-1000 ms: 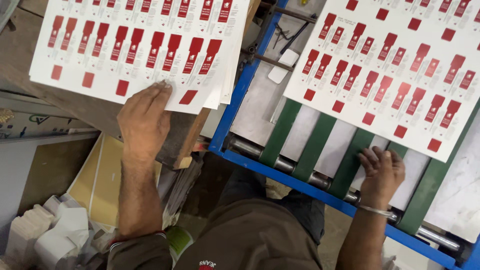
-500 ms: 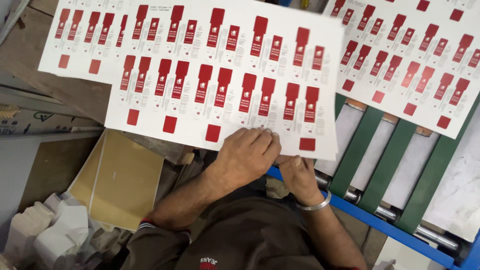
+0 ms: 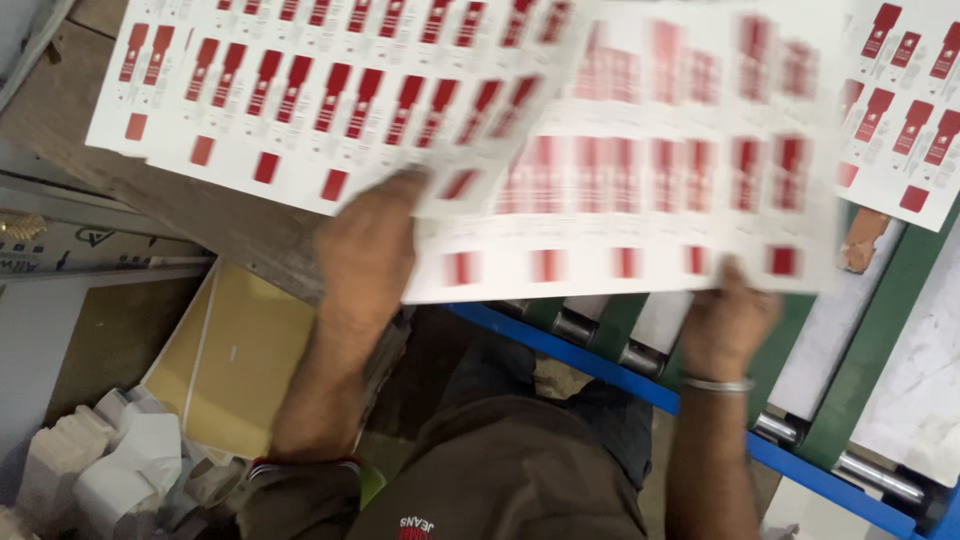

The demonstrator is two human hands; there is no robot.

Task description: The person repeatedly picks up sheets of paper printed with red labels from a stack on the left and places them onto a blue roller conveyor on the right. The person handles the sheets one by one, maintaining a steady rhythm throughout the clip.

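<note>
Holding a printed sheet (image 3: 640, 150) by its near edge with both hands.

Left hand (image 3: 365, 250) grasps the near left corner, right hand (image 3: 728, 315) pinches the near right edge; the blurred sheet hangs above the blue roller frame (image 3: 600, 365). Farther left lies a stack of sheets (image 3: 300, 100), farther right another sheet (image 3: 905, 110).

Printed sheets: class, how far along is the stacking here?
Done: a stack of sheets lies at the left. In hand: left hand and right hand grip one blurred sheet above the conveyor. Left: at least one further sheet lies on the conveyor at the right.
</note>
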